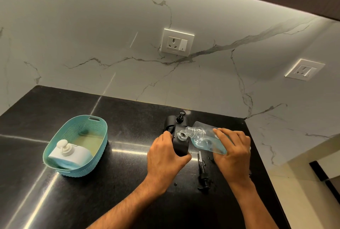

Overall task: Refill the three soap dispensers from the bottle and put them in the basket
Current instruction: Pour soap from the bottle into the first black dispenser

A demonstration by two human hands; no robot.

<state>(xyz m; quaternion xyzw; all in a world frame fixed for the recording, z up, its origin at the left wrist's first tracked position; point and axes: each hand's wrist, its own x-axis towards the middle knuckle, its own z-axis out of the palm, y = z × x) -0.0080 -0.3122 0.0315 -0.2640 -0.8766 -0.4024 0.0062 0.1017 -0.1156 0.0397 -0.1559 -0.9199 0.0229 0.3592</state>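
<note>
Nearest me, a black pump head [202, 171] lay loose on the dark counter [114, 188] between my forearms. My left hand [165, 157] curled around the open black dispenser [181, 143], steadying it. My right hand [233, 152] gripped the clear bottle [204, 137], tipped with its mouth over the dispenser's opening, blue liquid pooled inside. Behind stood a second black dispenser [179, 119], pump on. Well off left, the teal basket [60, 142] held a white dispenser [70, 154].
</note>
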